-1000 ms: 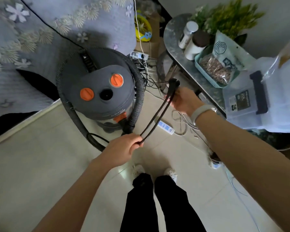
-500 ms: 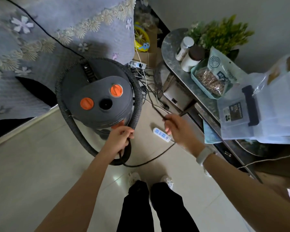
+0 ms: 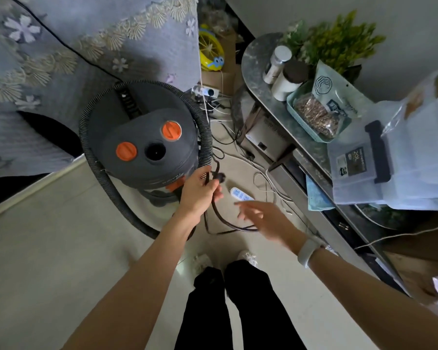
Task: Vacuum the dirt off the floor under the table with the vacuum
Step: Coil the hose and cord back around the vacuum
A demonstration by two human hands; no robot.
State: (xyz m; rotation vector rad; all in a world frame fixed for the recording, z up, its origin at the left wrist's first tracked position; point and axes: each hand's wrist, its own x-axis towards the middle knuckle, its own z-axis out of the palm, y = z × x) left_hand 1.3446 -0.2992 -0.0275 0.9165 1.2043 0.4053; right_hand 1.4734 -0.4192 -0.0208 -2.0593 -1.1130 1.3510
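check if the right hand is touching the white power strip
Apart: the head view shows the open right hand hovering with floor visible between its fingertips and the white power strip.

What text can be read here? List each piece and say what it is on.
"20L": dark label on the clear plastic storage box on the table; the smaller print around it is too blurred to read.
Grey pouch in the teal tray: a round logo and dark print, unreadable.
Vacuum front: raised lettering near the left hand, too dim to make out.

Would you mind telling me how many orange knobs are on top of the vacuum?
2: one knob left of the dark round port, the other up and right of it; none looks hidden.
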